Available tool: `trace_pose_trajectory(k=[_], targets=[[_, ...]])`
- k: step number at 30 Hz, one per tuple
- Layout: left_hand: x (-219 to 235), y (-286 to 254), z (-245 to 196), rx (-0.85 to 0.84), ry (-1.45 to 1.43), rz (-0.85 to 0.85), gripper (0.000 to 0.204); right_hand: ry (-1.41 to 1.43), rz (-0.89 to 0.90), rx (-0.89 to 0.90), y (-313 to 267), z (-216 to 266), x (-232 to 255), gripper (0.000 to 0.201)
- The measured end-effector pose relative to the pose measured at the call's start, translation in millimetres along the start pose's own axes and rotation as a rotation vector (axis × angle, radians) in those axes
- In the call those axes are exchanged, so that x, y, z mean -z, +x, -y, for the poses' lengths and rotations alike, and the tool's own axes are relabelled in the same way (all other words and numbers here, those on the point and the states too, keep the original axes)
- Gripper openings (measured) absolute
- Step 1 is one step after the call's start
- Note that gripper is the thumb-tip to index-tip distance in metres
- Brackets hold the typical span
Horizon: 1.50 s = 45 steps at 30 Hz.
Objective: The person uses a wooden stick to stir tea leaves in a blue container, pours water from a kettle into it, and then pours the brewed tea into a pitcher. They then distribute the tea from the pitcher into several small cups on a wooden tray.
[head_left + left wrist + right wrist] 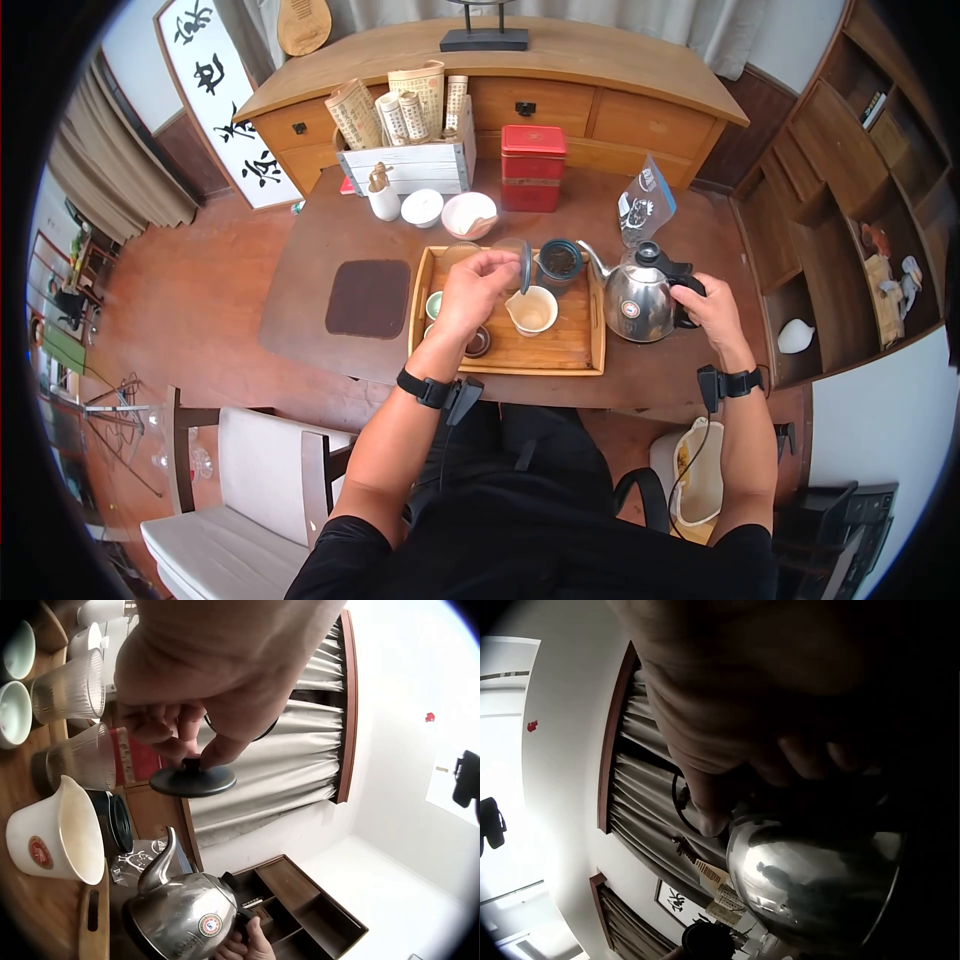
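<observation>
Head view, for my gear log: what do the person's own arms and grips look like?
Black sleeves leave both forearms bare. Each carries a black strap with a boxy black device and a thin dark cable. Left grip and right grip wear no gloves.

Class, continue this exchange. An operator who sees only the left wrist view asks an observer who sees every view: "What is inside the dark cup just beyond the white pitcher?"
Observer: From the head view, the dark cup holds dark contents; I can't tell what they are.
Operator: Is the lid in the left hand over it?
Observer: From above, the lid appears left of the cup's mouth, leaving it in sight.
Operator: What lies left of the tray?
Observer: A dark mat, flat on the table.
</observation>
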<state>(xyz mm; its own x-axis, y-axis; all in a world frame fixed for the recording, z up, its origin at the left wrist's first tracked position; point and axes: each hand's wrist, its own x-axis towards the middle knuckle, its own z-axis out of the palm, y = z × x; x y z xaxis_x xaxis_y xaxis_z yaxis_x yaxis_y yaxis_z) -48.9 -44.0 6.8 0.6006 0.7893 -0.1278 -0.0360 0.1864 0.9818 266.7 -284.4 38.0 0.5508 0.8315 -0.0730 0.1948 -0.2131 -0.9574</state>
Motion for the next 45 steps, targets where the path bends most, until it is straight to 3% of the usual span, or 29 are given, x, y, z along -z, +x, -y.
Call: trace_pose_trajectory(k=[1,3,4,5,7,9,11,20,32,45], targets=[[-2,3,-2,-0.013,0.041,0.01,0.024,0.007,-0.005,-0.001,0,-22,5,0.039],[-7,11,-4,-0.024,0.089,0.026,0.026,0.419,-0.057,-0.008,0,-55,10,0.052],[-9,18,0,-0.074,0.147,0.026,0.027,0.367,-0.15,-0.034,-1,-61,9,0.065],[-12,24,1,-0.126,0.205,0.027,0.027,0.375,-0.157,-0.034,1,-67,3,0.065],[-20,37,3,-0.166,0.303,0.036,0.027,0.289,-0.46,-0.065,10,-83,-10,0.069],[-30,45,-2,-0.207,0.4,0.041,0.026,0.219,-0.531,-0.025,19,-97,-18,0.068],[-43,47,-10,-0.229,0.73,0.003,0.025,0.222,-0.575,-0.019,29,-109,-22,0.064],[-68,68,0,-0.471,1.173,-0.02,0.027,0.218,-0.554,0.027,44,-139,-26,0.058],[-45,83,-22,-0.398,1.102,-0.154,0.024,-0.01,-0.585,0.037,45,-148,-25,0.066],[-34,67,-30,-0.329,1.035,-0.142,0.025,0.079,-0.57,0.06,46,-150,-23,0.063]])
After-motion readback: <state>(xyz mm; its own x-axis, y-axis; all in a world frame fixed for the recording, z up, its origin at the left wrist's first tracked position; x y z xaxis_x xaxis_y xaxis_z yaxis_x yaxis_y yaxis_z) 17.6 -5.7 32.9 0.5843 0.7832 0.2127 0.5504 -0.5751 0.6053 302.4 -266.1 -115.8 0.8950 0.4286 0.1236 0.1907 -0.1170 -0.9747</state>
